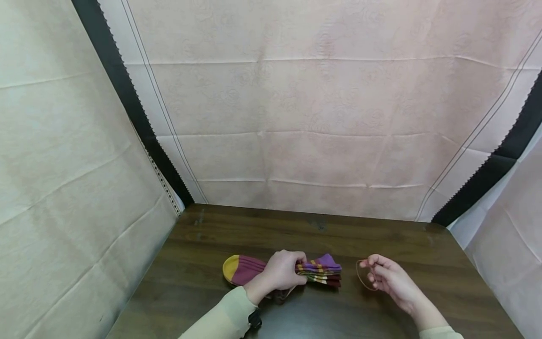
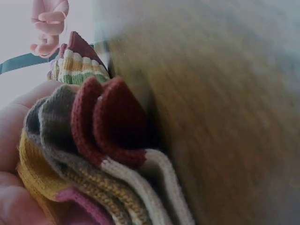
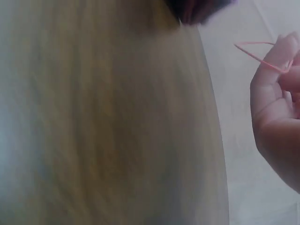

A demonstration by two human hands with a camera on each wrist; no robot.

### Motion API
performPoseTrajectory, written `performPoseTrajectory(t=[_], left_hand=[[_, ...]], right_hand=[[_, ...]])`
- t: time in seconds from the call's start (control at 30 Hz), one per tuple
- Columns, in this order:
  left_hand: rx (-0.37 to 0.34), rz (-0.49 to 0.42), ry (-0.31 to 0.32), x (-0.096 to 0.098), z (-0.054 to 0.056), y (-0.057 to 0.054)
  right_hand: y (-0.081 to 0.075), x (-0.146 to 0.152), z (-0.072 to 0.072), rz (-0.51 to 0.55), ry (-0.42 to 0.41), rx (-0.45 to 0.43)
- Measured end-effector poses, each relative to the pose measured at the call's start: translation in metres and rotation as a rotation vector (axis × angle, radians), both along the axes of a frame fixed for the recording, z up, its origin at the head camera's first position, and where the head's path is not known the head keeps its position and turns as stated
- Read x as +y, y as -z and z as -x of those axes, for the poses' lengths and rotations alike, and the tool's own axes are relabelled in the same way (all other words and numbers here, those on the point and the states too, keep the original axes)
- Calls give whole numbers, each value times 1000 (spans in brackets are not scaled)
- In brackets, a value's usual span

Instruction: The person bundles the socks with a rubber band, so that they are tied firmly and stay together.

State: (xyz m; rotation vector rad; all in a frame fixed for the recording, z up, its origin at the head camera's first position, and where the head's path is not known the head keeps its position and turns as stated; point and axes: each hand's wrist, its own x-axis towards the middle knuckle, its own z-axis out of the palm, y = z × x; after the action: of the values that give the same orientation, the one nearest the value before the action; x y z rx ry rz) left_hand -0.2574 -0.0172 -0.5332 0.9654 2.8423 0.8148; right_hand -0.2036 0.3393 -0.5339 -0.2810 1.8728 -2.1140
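A stack of folded knit socks (image 1: 250,270) lies at the near middle of the table, with a yellow toe at its left end and striped purple, green and maroon cuffs at its right. Across the middle of that stack, my left hand (image 1: 282,270) grips it between thumb and fingers. In the left wrist view the socks (image 2: 117,117) show maroon, grey, mustard and cream layers. To their right my right hand (image 1: 389,280) pinches a thin pinkish rubber band (image 3: 255,57), which hangs as a loose loop apart from the socks.
The brown wooden table (image 1: 254,226) runs back to a pale cloth wall (image 1: 317,117). Another cloth (image 1: 63,188) hangs along the left side, and dark strips (image 1: 139,113) border the back panel. A dark band (image 1: 254,319) is on the left wrist.
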Motion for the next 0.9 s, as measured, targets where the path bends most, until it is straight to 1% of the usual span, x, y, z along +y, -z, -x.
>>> performPoseTrajectory(t=[0.1, 0.2, 0.27, 0.3, 0.4, 0.53, 0.67, 0.8, 0.9], left_hand=[[-11, -9, -7, 0, -1, -1], [-21, -14, -11, 0, -1, -1], [-24, -14, -15, -1, -1, 0], [-25, -14, -17, -1, 0, 0], [-28, -15, -20, -2, 0, 0], [-31, -20, -20, -2, 1, 1], [-32, -28, -15, -2, 0, 0], [-37, -40, -1, -3, -1, -1], [-43, -40, 13, -3, 0, 0]], right_hand=[[4, -13, -3, -45, 9, -31], [7, -24, -8, -47, 24, -88], [7, -29, -10, -53, 32, -105], [7, -32, -10, -64, 38, -105], [7, -40, -12, -130, 57, -67], [9, -52, -15, -252, 122, -21], [11, -61, -19, -325, 190, 13], [11, -66, -21, -380, 260, -6], [9, -69, -21, -403, 256, -47]])
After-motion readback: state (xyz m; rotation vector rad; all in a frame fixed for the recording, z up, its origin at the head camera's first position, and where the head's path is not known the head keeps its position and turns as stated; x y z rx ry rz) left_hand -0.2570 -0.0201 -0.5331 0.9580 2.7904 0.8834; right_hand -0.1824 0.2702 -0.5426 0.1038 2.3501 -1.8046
